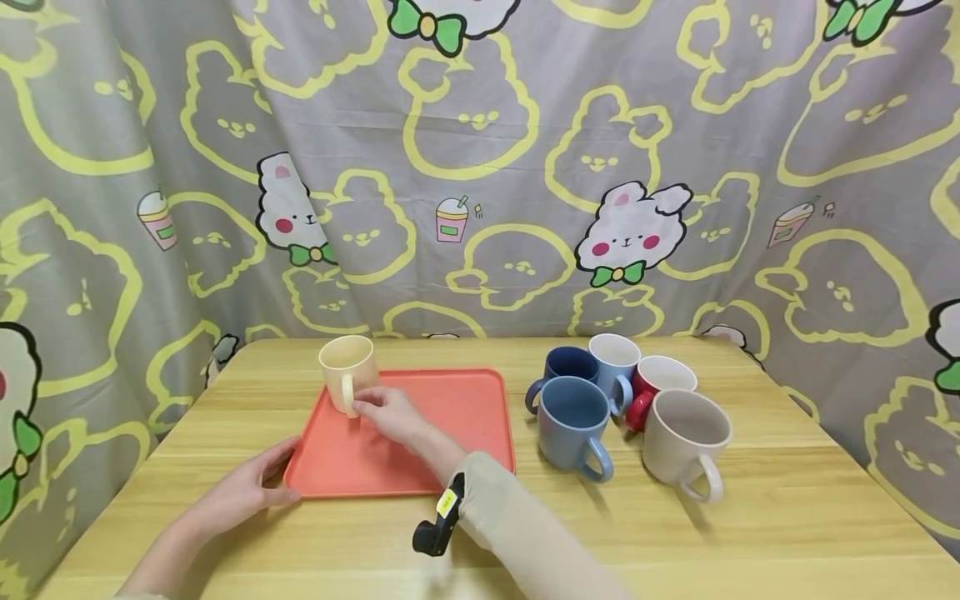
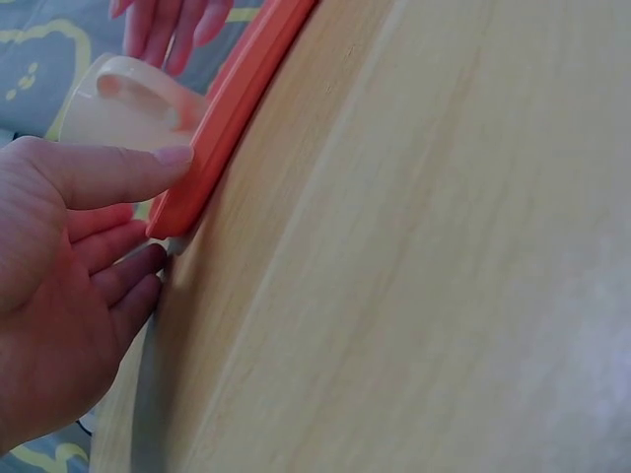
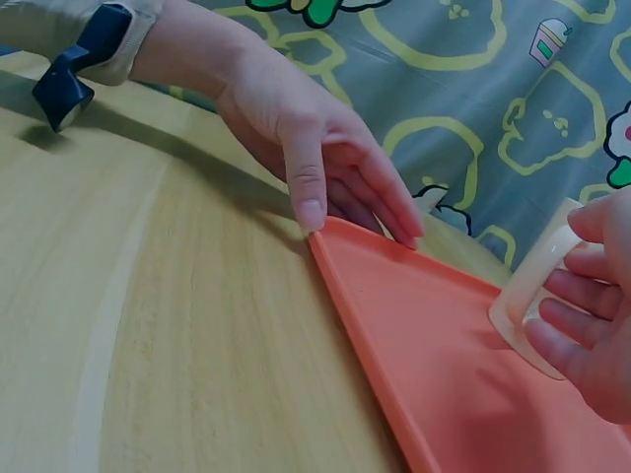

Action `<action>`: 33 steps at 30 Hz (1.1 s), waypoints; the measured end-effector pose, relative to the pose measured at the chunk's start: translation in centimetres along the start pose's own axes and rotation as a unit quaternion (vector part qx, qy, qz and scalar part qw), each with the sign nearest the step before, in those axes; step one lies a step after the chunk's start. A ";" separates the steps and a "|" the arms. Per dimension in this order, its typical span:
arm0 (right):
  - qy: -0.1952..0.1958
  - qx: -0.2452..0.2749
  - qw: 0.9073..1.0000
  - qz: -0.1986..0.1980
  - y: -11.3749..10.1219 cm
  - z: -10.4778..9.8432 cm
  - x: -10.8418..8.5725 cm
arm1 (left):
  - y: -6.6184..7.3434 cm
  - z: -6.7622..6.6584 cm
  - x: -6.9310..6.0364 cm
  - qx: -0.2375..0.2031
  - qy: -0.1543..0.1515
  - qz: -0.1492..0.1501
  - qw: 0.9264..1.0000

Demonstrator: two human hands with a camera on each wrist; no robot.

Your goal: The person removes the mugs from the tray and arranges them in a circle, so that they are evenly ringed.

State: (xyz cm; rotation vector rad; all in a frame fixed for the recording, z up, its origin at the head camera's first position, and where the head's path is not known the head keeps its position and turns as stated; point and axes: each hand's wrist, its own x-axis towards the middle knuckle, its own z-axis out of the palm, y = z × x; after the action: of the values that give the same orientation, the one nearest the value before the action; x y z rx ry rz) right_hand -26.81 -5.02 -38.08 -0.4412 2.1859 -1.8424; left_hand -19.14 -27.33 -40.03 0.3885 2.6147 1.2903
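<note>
A cream mug (image 1: 348, 369) stands upright on the back left corner of the coral-red tray (image 1: 450, 408), its handle facing the front. My right hand (image 1: 390, 414) is at that handle, fingertips beside it with fingers loosely bent. In the left wrist view the whole handle loop (image 2: 148, 87) shows with no finger through it. My left hand (image 1: 243, 492) rests at the tray's front left corner. Its thumb (image 2: 128, 175) touches the front rim, and the other fingers lie loosely along the left side.
Right of the tray several mugs stand close together: dark blue (image 1: 572, 364), light blue (image 1: 613, 367), grey-blue (image 1: 570, 433), red (image 1: 660, 375) and beige (image 1: 682, 442). A patterned curtain (image 1: 480, 167) hangs behind the wooden table (image 1: 795, 483).
</note>
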 end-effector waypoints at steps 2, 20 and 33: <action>0.001 0.013 1.000 -0.003 0.2 0.3 0.1 | 0.0 0.0 -0.1 -0.002 0.001 0.003 1.000; -0.037 0.073 0.996 0.031 0.1 0.8 0.1 | -0.3 0.0 0.1 -0.005 0.000 0.004 1.000; 0.013 0.089 0.996 0.003 0.3 0.6 -0.8 | -0.2 0.1 0.0 0.001 0.000 0.009 1.000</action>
State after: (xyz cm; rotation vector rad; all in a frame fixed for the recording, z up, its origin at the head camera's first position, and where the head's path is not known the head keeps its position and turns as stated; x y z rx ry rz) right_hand -25.87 -5.23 -38.45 -0.3764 2.0143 -2.0276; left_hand -19.17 -27.38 -40.25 0.4140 2.6189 1.2932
